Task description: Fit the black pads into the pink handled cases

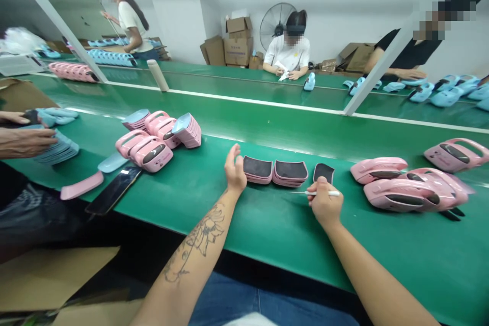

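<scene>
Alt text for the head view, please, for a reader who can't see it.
The person's right hand pinches a slim white stick beside a dark-faced piece on a green conveyor belt. The raised left hand is next to stacked pink pieces. Pink moulded shells lie to the right; a co-worker's hand handles blue pieces at left.

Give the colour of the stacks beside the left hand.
The stacks are pink with black tops; head view.

Pad stacks (257, 169) on conveyor belt (275, 224)
</scene>
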{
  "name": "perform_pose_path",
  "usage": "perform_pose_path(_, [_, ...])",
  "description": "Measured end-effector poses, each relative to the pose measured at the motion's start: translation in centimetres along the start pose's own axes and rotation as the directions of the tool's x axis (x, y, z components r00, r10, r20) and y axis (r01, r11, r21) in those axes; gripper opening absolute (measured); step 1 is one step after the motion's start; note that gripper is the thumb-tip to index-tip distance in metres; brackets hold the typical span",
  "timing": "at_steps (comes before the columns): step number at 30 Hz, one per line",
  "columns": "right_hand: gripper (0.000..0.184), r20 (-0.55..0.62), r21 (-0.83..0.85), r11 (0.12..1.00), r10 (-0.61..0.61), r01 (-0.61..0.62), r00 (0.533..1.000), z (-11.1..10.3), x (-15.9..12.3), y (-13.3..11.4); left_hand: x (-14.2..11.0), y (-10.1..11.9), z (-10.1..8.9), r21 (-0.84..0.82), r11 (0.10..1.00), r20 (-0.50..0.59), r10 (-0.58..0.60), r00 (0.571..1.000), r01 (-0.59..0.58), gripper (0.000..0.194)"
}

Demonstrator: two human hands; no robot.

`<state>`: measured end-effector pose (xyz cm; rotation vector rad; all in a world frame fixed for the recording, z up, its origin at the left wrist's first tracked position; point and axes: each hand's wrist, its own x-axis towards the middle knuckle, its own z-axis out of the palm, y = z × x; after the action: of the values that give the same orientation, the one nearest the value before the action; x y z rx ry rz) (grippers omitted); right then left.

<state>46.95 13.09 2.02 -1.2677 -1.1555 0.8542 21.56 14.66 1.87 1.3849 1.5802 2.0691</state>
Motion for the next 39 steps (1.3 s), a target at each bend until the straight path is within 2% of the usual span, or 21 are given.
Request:
perform_pose_path(1, [0.062, 0.000, 0.038, 0.999, -0.001, 0.001, 1.000, -0.2, 0.1, -0.5, -0.5, 1.0, -0.3, 0.110, 0.977, -0.031, 0.185, 0.982, -0.181, 0.045])
perform_pose_path(2, [0.061, 0.005, 0.076, 0.997, -0.001, 0.001, 1.000, -0.3, 0.2, -1.0, -1.2, 2.0, -0.6, 0.196, 0.911, 0.001, 0.369, 0.929, -0.362, 0.043])
perform_pose_path(3, [0.060, 0.014, 0.111, 0.994, 0.001, -0.002, 1.000, -0.3, 0.3, -1.5, -2.1, 3.1, -0.7, 0.191, 0.816, 0.117, 0.533, 0.838, -0.545, 0.038])
perform_pose_path(4, [0.058, 0.023, 0.141, 0.990, 0.002, -0.006, 1.000, -0.2, 0.3, -1.9, -3.1, 4.1, -0.7, 0.102, 0.715, 0.275, 0.648, 0.710, -0.692, 0.034])
perform_pose_path(5, [0.056, 0.030, 0.173, 0.985, 0.007, -0.012, 1.000, 0.0, 0.3, -2.2, -4.2, 4.9, -0.6, 0.004, 0.648, 0.408, 0.694, 0.593, -0.762, 0.032])
perform_pose_path(6, [0.054, 0.034, 0.218, 0.976, 0.020, -0.027, 0.999, 0.3, 0.2, -2.4, -5.3, 5.4, -0.5, -0.054, 0.625, 0.481, 0.699, 0.528, -0.779, 0.031])
perform_pose_path(7, [0.052, 0.037, 0.271, 0.961, 0.039, -0.047, 0.999, 0.6, 0.0, -2.4, -6.2, 5.7, -0.3, -0.072, 0.636, 0.506, 0.687, 0.521, -0.769, 0.028])
perform_pose_path(10, [0.047, 0.051, 0.422, 0.900, 0.099, -0.111, 0.994, 1.5, -0.6, -2.0, -7.9, 5.2, 0.0, -0.030, 0.724, 0.518, 0.601, 0.608, -0.689, 0.023])
perform_pose_path(12, [0.047, 0.076, 0.470, 0.873, 0.106, -0.129, 0.991, 1.8, -0.8, -1.6, -8.1, 4.5, -0.1, -0.011, 0.765, 0.527, 0.551, 0.647, -0.644, 0.023])
perform_pose_path(20, [0.045, 0.186, 0.489, 0.850, 0.116, -0.195, 0.976, 1.4, -0.4, -1.1, -7.5, 3.9, -0.2, 0.010, 0.833, 0.545, 0.460, 0.701, -0.554, 0.018])
perform_pose_path(26, [0.042, 0.195, 0.441, 0.873, 0.133, -0.207, 0.972, 1.3, -0.5, -1.1, -7.3, 3.8, -0.2, 0.042, 0.853, 0.564, 0.410, 0.717, -0.520, 0.014])
perform_pose_path(32, [0.040, 0.223, 0.386, 0.896, 0.138, -0.218, 0.965, 1.7, -0.5, -0.6, -7.1, 3.9, 0.0, 0.040, 0.858, 0.591, 0.393, 0.705, -0.512, 0.007])
perform_pose_path(39, [0.042, 0.203, 0.388, 0.892, 0.161, -0.231, 0.966, 2.1, -0.2, -0.2, -6.8, 3.8, -0.1, 0.036, 0.861, 0.616, 0.380, 0.690, -0.507, 0.016])
